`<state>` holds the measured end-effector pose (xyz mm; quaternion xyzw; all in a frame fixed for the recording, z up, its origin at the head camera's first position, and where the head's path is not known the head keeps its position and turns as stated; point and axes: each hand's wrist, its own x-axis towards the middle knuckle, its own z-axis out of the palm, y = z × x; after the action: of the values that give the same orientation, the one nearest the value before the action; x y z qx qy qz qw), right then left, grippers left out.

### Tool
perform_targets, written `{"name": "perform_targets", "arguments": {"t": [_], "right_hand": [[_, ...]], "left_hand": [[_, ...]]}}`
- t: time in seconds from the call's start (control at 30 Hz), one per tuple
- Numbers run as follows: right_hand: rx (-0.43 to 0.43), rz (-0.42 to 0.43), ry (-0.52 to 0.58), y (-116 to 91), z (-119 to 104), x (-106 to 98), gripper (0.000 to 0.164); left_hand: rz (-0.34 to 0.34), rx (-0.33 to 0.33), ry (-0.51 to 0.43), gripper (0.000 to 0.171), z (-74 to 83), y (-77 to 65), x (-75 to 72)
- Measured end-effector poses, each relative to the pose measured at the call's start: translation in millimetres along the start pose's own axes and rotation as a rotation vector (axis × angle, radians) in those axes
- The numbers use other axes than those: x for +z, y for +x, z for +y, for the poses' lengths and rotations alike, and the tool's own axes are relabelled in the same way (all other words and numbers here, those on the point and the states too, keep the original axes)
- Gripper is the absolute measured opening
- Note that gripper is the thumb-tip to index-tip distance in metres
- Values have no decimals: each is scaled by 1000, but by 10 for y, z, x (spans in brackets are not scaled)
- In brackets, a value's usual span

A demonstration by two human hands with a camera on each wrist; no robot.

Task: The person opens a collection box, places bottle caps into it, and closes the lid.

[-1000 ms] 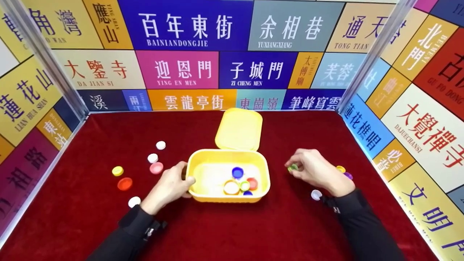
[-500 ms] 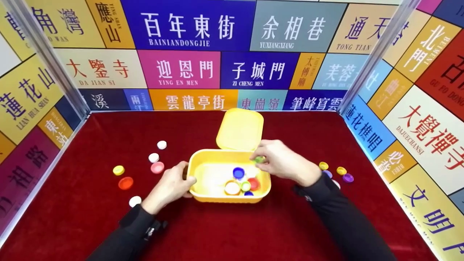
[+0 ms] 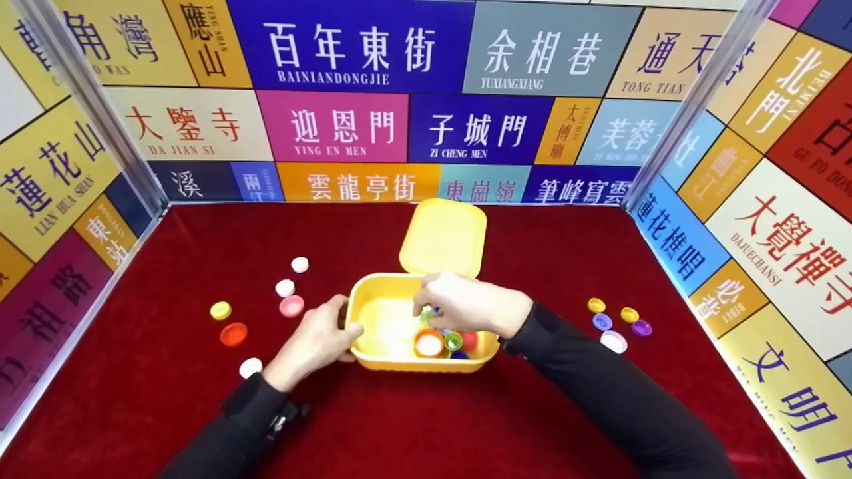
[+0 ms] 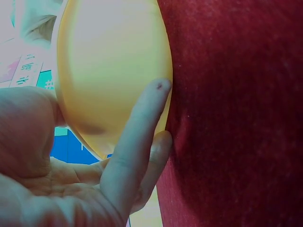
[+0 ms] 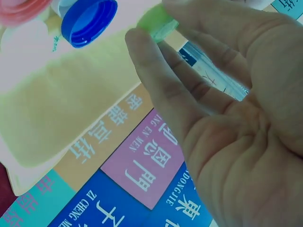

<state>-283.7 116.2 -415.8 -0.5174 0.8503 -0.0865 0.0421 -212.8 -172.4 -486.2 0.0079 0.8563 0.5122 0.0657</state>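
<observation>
My left hand (image 3: 316,342) holds the left end of a yellow plastic box (image 3: 413,366), thumb over the rim and fingers along the outer wall. In the left wrist view the fingers (image 4: 135,137) lie against the box wall. Above the box's inside, my right hand (image 3: 472,303) pinches a green bottle cap (image 5: 158,21) between thumb and fingertips. Inside the box lie an orange-rimmed cap (image 3: 428,343), another green cap (image 3: 453,342) and a red cap (image 3: 469,342). A blue cap (image 5: 89,21) shows in the right wrist view; in the head view the right hand partly covers it.
A yellow lid (image 3: 444,236) lies behind the box. On the red cloth to the left are a yellow cap (image 3: 220,311), a red cap (image 3: 233,334), a pink cap (image 3: 291,306) and several white ones. A purple cap (image 3: 641,328) and several others lie right. Printed panels enclose the table.
My right hand has picked the green cap off the cloth at the right and carried it left, over the box. The left hand keeps its grip on the box.
</observation>
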Motion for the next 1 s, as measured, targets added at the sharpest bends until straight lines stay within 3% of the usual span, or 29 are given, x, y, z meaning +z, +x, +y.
{"name": "perform_targets", "arguments": {"t": [0.57, 1.0], "right_hand": [[-8, 39, 68, -137, 41, -10, 19], [10, 169, 150, -349, 136, 33, 20]], "left_hand": [[6, 4, 11, 46, 13, 4, -1], [6, -3, 23, 46, 2, 0, 16]]}}
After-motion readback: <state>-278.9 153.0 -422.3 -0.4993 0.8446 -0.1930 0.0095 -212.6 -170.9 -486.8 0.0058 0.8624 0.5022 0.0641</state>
